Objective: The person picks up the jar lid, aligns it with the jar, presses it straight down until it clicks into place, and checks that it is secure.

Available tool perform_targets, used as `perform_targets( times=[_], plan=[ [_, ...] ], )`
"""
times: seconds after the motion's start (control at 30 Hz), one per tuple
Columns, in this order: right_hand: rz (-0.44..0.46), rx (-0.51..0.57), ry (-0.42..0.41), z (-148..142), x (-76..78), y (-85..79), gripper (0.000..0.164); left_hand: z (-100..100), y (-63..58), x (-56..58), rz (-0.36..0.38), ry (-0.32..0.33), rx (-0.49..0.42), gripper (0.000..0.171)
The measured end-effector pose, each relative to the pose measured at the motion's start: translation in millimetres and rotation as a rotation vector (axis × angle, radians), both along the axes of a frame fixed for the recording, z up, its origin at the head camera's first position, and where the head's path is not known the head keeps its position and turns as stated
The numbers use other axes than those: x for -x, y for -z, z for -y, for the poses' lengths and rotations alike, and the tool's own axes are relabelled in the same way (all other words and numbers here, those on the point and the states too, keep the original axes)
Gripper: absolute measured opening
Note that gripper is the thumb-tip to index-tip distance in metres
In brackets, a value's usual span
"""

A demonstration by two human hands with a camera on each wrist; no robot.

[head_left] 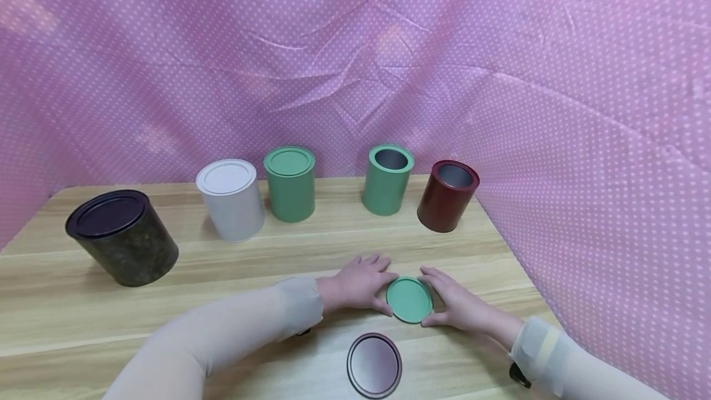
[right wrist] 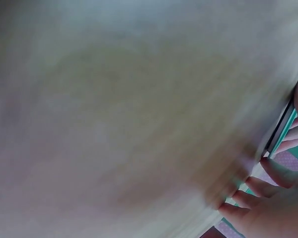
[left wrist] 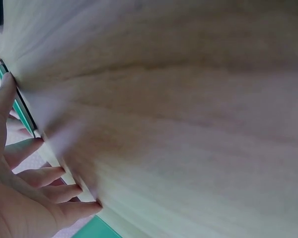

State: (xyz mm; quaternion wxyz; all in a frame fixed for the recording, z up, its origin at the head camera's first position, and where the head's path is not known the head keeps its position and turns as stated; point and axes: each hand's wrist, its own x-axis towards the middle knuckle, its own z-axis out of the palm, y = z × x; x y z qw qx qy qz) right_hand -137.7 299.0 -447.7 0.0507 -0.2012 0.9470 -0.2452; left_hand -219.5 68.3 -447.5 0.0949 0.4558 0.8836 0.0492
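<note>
A round green can lid (head_left: 410,300) lies between both hands, close against the wooden table. My left hand (head_left: 361,283) holds its left rim between thumb and index finger, with the other fingers spread on the tabletop. On the opposite side, my right hand (head_left: 455,301) grips the right rim the same way. The left wrist view shows the left thumb (left wrist: 4,96) at the lid's edge, and the right wrist view shows the right index fingertip (right wrist: 268,164) at the rim. Nearer me lies a dark maroon lid (head_left: 374,365), untouched.
Toward the back stand an uncovered green can (head_left: 384,193) and an uncovered dark red can (head_left: 442,205). Left of them are a lidded green can (head_left: 291,196), a white can (head_left: 237,212) and a larger dark can (head_left: 136,252). Pink dotted cloth (head_left: 355,66) hangs behind and right.
</note>
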Motion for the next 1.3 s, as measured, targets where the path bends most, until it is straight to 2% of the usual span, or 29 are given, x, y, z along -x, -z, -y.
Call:
perform_targets(
  times=[0.3,0.47,0.87,1.0,1.17,1.3],
  plan=[
    [-0.015,-0.002,0.006,1.1,1.1,1.2,0.08,-2.7,-3.1,0.7,-0.007,-0.006,0.026,0.074],
    [-0.011,0.005,0.014,2.8,1.3,0.3,0.082,-2.2,-4.7,3.9,0.013,0.004,0.023,0.074],
    [0.036,0.035,0.035,5.7,5.2,-10.4,0.086,4.1,-12.9,13.7,0.047,0.069,-0.032,0.074],
    [0.049,0.048,0.032,6.6,8.4,-13.5,0.084,7.9,-14.8,18.1,0.088,0.082,-0.098,0.067],
    [0.069,0.067,0.033,7.0,13.2,-15.0,0.082,12.0,-14.7,24.8,0.195,0.103,-0.195,0.054],
    [0.07,0.077,0.03,8.0,15.9,-16.3,0.08,14.8,-15.9,29.9,0.252,0.12,-0.231,0.051]
  ],
)
